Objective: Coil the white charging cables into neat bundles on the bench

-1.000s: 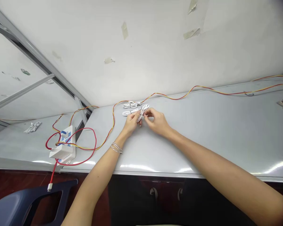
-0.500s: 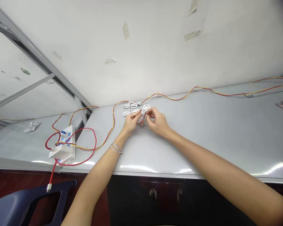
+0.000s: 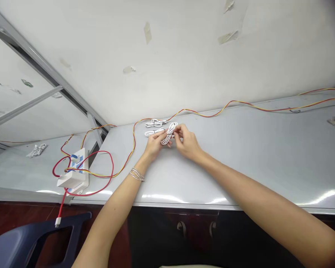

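Through my head camera, my left hand [image 3: 155, 145] has its fingers closed around the lower end of a coiled white cable [image 3: 169, 134], and my right hand [image 3: 187, 143] pinches the coil's side between its fingertips. Just behind that coil lie two more white coils [image 3: 155, 123] on the grey counter [image 3: 240, 178]. A red-and-yellow wire [image 3: 206, 114] runs beyond it, and a white power strip [image 3: 72, 176] sits well left of it.

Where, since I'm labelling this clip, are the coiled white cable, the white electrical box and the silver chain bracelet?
Coiled white cable [image 3: 169, 133], head view, point on the middle of the coil.
White electrical box [image 3: 72, 180], head view, point on its white housing.
Silver chain bracelet [image 3: 137, 174], head view, point on the middle of the chains.
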`<state>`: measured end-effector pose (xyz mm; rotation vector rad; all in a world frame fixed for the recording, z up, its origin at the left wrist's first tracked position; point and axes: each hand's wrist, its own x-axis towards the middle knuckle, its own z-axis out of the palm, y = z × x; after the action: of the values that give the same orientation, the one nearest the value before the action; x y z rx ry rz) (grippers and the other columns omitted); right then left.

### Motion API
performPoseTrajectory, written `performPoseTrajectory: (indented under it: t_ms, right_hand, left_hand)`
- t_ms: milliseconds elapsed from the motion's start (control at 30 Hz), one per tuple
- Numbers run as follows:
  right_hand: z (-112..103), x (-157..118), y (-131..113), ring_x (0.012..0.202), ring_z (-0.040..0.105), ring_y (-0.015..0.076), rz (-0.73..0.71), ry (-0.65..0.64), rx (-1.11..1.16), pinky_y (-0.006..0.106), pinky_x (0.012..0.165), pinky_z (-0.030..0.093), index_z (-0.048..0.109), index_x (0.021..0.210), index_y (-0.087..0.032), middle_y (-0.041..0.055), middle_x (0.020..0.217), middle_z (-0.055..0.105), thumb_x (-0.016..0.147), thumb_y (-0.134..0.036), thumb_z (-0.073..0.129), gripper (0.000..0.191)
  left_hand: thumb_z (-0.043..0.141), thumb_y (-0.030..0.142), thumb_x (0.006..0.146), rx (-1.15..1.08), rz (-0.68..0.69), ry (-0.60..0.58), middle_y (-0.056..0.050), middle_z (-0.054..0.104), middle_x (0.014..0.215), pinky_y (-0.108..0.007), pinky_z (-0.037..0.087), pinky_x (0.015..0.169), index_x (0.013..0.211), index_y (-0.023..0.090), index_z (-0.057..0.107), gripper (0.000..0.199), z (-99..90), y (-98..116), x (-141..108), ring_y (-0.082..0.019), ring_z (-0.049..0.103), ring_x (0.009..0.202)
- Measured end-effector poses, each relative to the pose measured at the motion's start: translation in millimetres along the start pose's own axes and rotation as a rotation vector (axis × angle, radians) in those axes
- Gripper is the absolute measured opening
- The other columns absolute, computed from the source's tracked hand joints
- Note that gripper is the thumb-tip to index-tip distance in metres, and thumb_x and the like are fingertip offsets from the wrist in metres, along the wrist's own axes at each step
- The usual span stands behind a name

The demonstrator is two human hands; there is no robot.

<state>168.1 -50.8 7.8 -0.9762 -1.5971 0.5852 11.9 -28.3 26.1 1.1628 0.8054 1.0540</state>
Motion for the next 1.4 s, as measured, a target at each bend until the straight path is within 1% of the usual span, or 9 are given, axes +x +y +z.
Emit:
performPoseTrajectory:
  t_ms: [167,300,533,667,800,933,1067,1233,1400]
  right_hand:
    - [-0.5,0.5,-3.8,0.085,0.07,0.0205,0.01,0.024,-0.006,0.037,0.078,0.057,0.046,0.098,-0.022,0.0058,0.094,0.067,0.091,-0.022,0.046,0.006]
    - [-1.2,0.7,-6.0,0.09,0.071,0.0214,0.018,0.036,0.033,0.038,0.081,0.059,0.048,0.096,-0.023,0.0058,0.097,0.068,0.091,-0.025,0.05,0.006]
    - [-2.5,1.5,-5.9,0.084,0.069,0.0195,-0.038,0.014,-0.024,0.038,0.081,0.059,0.054,0.091,-0.022,0.0039,0.092,0.069,0.088,-0.026,0.057,0.005]
    - [-2.4,1.7,-6.4,0.093,0.069,0.0209,-0.061,-0.016,-0.034,0.04,0.083,0.059,0.058,0.098,-0.022,0.0052,0.101,0.071,0.084,-0.02,0.059,0.015]
    - [-1.3,0.9,-4.4,0.096,0.069,0.0218,-0.067,-0.05,-0.066,0.039,0.082,0.058,0.06,0.104,-0.021,0.0062,0.107,0.072,0.083,-0.023,0.062,0.021]
    - [-2.0,0.3,-2.7,0.092,0.067,0.0212,-0.079,-0.027,-0.162,0.036,0.078,0.057,0.062,0.106,-0.021,0.0066,0.103,0.07,0.084,-0.022,0.063,0.022]
    - [-3.4,0.9,-3.6,0.076,0.063,0.0173,-0.097,-0.006,-0.232,0.033,0.073,0.055,0.067,0.106,-0.023,0.0052,0.092,0.067,0.086,-0.02,0.061,0.021]
    - [-3.0,1.8,-4.5,0.083,0.066,0.0184,-0.139,-0.036,-0.126,0.033,0.072,0.056,0.069,0.104,-0.021,0.007,0.098,0.069,0.088,-0.016,0.055,0.022]
    - [-4.8,1.8,-5.3,0.081,0.067,0.0197,-0.097,-0.029,-0.146,0.035,0.073,0.057,0.072,0.1,-0.023,0.0069,0.095,0.072,0.087,-0.017,0.055,0.022]
  left_hand:
    - [0.08,0.026,0.072,-0.072,-0.029,0.0,-0.009,0.072,0.102,-0.029,0.052,0.065,0.109,0.014,0.074,0.039,0.3,1.5,-1.2,-0.014,0.064,0.072]
    - [0.083,0.029,0.069,-0.062,0.011,0.026,-0.01,0.071,0.112,-0.028,0.053,0.066,0.113,0.017,0.073,0.046,-2.4,-3.0,0.9,-0.015,0.066,0.075]
    - [0.081,0.027,0.072,-0.034,0.082,0.087,-0.009,0.074,0.104,-0.028,0.051,0.066,0.105,0.017,0.076,0.036,-3.2,-10.4,3.8,-0.013,0.064,0.074]
    - [0.08,0.02,0.064,-0.056,0.112,0.181,-0.007,0.075,0.099,-0.027,0.049,0.064,0.1,0.016,0.078,0.036,0.8,-11.0,4.8,-0.013,0.062,0.069]
    - [0.075,0.015,0.066,-0.058,0.092,0.221,-0.007,0.075,0.101,-0.028,0.051,0.068,0.098,0.016,0.078,0.032,2.6,-11.9,5.9,-0.012,0.062,0.071]
    - [0.073,0.013,0.07,-0.032,0.075,0.25,-0.006,0.074,0.103,-0.026,0.049,0.066,0.097,0.016,0.077,0.028,2.3,-13.3,5.7,-0.01,0.06,0.069]
    - [0.074,0.017,0.071,-0.012,0.079,0.216,-0.005,0.072,0.092,-0.025,0.046,0.064,0.099,0.015,0.076,0.028,2.3,-14.1,4.8,-0.011,0.059,0.068]
    - [0.077,0.022,0.073,-0.028,0.085,0.115,-0.004,0.069,0.084,-0.024,0.042,0.062,0.095,0.015,0.076,0.024,1.5,-16.3,4.5,-0.009,0.054,0.067]
    - [0.078,0.037,0.074,0.116,0.12,0.027,-0.008,0.07,0.09,-0.025,0.042,0.063,0.076,0.014,0.074,0.024,-2.6,-17.6,4.1,-0.012,0.055,0.07]
